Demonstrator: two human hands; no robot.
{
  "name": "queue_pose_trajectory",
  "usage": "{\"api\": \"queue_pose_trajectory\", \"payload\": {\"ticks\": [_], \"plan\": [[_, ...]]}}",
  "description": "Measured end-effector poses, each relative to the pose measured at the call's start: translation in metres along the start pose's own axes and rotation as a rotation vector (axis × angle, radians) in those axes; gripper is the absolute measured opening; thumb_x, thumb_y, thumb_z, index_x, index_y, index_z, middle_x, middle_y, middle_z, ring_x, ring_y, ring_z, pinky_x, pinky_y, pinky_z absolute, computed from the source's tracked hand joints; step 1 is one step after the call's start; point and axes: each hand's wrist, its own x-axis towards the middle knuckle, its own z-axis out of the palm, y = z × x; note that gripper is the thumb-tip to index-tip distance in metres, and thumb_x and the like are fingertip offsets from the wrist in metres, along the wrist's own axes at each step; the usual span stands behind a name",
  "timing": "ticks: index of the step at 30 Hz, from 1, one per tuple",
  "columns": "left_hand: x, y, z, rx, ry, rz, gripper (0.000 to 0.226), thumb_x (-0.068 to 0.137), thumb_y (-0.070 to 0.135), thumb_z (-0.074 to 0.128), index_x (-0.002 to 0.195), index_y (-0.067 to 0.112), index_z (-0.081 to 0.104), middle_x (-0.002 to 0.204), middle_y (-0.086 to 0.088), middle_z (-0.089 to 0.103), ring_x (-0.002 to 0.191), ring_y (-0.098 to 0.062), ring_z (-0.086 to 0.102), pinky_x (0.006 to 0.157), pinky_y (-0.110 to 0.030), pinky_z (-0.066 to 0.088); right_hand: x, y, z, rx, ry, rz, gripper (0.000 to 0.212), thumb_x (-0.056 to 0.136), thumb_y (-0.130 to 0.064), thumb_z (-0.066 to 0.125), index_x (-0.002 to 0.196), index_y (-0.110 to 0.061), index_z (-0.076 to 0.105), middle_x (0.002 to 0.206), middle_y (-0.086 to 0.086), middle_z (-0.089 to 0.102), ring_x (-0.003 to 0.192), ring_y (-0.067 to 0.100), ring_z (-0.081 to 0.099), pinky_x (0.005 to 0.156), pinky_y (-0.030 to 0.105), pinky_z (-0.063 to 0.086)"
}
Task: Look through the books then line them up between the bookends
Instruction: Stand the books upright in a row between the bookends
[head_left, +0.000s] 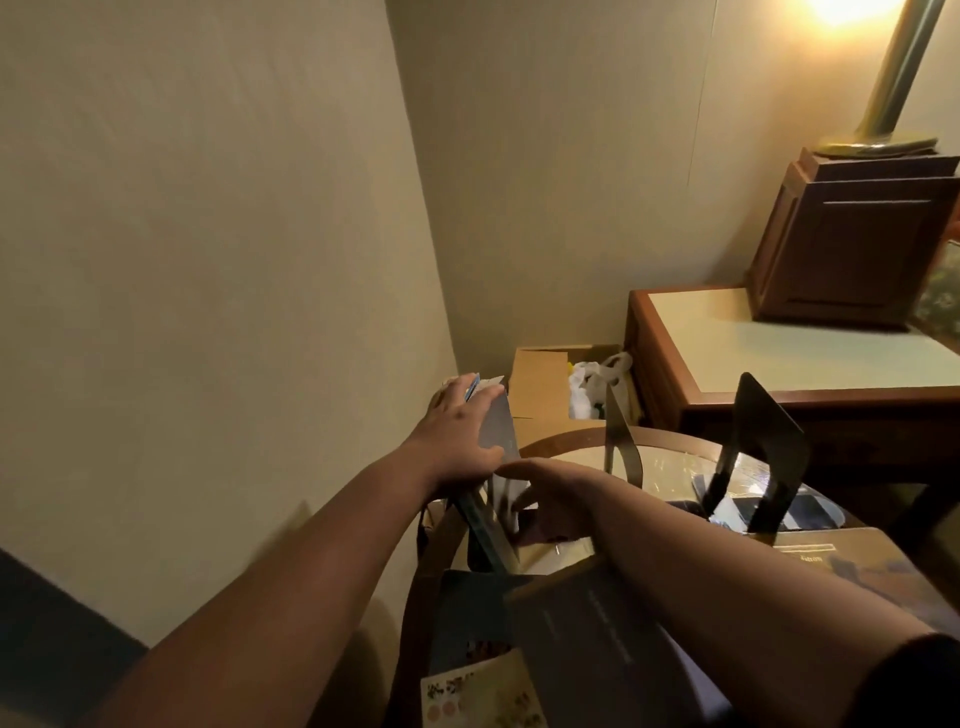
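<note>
Both bare arms outstretched, left hand (462, 431) clasping a book (498, 426), right hand (550, 501) lower, grip possibly loose.

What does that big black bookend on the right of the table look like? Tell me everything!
The black bookend is a thin dark sheet, metal by the look of it, with rounded top corners and an arch cut out at the bottom. It stands upright on the glass-topped table, right of a second bookend. No book leans on it. Neither hand touches it; the left hand holds a book further left.
</note>
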Motion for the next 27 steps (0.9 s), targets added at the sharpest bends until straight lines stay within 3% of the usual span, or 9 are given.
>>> {"api": "queue_pose_trajectory", "payload": {"ticks": [2,5,8,11,16,19,22,24,27], "plan": [[0.002,-0.001,0.000,0.014,-0.007,-0.018,0.085,0.085,0.034,0.064,0.156,0.026,0.016,0.164,-0.001,0.001,0.150,-0.027,0.001,0.119,-0.046,0.022,0.004,-0.001,-0.001,-0.011,-0.017,-0.024,0.066,0.090,-0.048,0.064,0.144,-0.021,0.038,0.139,0.018,0.043,0.122,0.042,0.053,0.103,0.049,0.050],[0.004,0.000,0.003,0.047,-0.005,-0.024,0.088,0.084,0.033,0.063,0.157,0.024,0.013,0.165,0.001,0.002,0.152,-0.023,-0.002,0.120,-0.044,0.017,0.003,0.003,0.002,-0.009,-0.018,-0.043,0.063,0.093,-0.048,0.063,0.145,-0.028,0.035,0.139,0.018,0.040,0.113,0.040,0.055,0.098,0.048,0.053],[0.003,0.002,0.005,0.069,0.005,-0.017,0.088,0.084,0.031,0.062,0.157,0.023,0.013,0.165,0.000,0.005,0.152,-0.022,-0.003,0.120,-0.042,0.014,-0.007,0.003,0.006,-0.042,0.016,-0.048,0.063,0.096,-0.048,0.059,0.149,-0.027,0.032,0.148,0.022,0.037,0.116,0.040,0.055,0.092,0.045,0.055],[0.000,0.004,0.006,0.093,0.012,-0.017,0.088,0.083,0.030,0.061,0.157,0.023,0.013,0.165,-0.001,0.005,0.152,-0.022,-0.003,0.121,-0.042,0.014,-0.018,0.004,0.010,-0.133,0.069,-0.073,0.061,0.098,-0.049,0.054,0.149,-0.023,0.034,0.147,0.021,0.042,0.116,0.036,0.058,0.100,0.047,0.052],[-0.006,0.009,0.005,0.099,0.000,-0.025,0.086,0.080,0.028,0.055,0.156,0.026,0.014,0.165,-0.002,0.007,0.152,-0.023,-0.002,0.122,-0.045,0.014,-0.048,0.014,0.011,-0.546,0.281,-0.284,0.063,0.096,-0.047,0.059,0.148,-0.018,0.040,0.135,0.010,0.055,0.115,0.024,0.059,0.093,0.036,0.054],[-0.009,0.013,0.004,0.116,0.007,-0.035,0.085,0.080,0.027,0.054,0.156,0.025,0.015,0.165,-0.003,0.008,0.152,-0.024,-0.001,0.123,-0.044,0.013,-0.087,0.030,0.001,-0.815,0.392,-0.504,0.044,0.098,-0.035,0.060,0.139,-0.019,0.053,0.135,0.003,0.060,0.116,0.017,0.060,0.093,0.031,0.052],[-0.011,0.017,0.003,0.134,0.008,-0.050,0.085,0.079,0.027,0.054,0.156,0.024,0.017,0.165,-0.004,0.009,0.152,-0.025,0.002,0.123,-0.042,0.012,-0.124,0.058,-0.016,-0.960,0.483,-0.682,0.029,0.098,-0.026,0.062,0.126,-0.018,0.063,0.120,0.000,0.066,0.106,0.013,0.062,0.090,0.033,0.057],[-0.011,0.018,0.004,0.142,0.004,-0.058,0.086,0.077,0.030,0.053,0.155,0.024,0.018,0.164,-0.004,0.011,0.152,-0.025,0.004,0.123,-0.043,0.014,-0.141,0.079,-0.029,-1.020,0.553,-0.722,0.025,0.094,-0.026,0.066,0.119,-0.021,0.065,0.118,-0.003,0.063,0.107,0.012,0.060,0.089,0.030,0.055],[-0.008,0.018,0.005,0.157,0.009,-0.053,0.088,0.074,0.033,0.053,0.154,0.025,0.019,0.163,-0.005,0.014,0.151,-0.025,0.009,0.121,-0.045,0.019,-0.156,0.106,-0.049,-1.132,0.599,-0.597,0.037,0.088,-0.042,0.071,0.122,-0.033,0.061,0.137,-0.003,0.050,0.125,0.015,0.047,0.097,0.031,0.049]]}}
